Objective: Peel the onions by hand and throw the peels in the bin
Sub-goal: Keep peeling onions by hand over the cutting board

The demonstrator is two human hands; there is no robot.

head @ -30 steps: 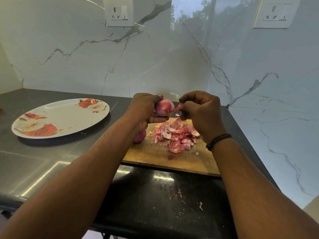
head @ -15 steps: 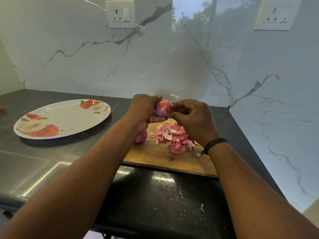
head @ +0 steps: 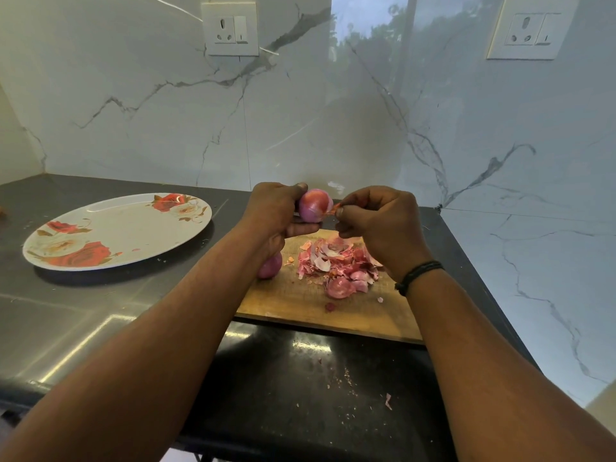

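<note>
From the head camera we look down at two bare forearms reaching over a dark counter (head: 300, 388) set against a marbled white wall (head: 300, 128).

The left hand (head: 273, 211) grips a reddish-purple onion (head: 313, 205), fingers curled round its left and lower side and the thumb on top, holding it in the air above the far edge of a wooden cutting board (head: 300, 305). The palm hides the onion's left part. The right hand (head: 380, 221) is curled, its fingertips pinching a thin strip of peel (head: 333, 208) that is joined to the onion's right side; the pinch itself is small and partly covered by the fingers. A dark band (head: 418, 275) circles the right wrist.

A heap of pink peels (head: 336, 265) lies on the board, its right edge hidden by the right wrist. A second onion (head: 270, 266) rests at the board's left edge, mostly hidden behind the left wrist, so we cannot tell whether it is peeled.

Left of the board sits a white plate (head: 133, 228) with red flowers. Small peel scraps (head: 388, 401) dot the near counter. Two wall sockets (head: 230, 28) show above, the right one partly cut off. We see no bin.
</note>
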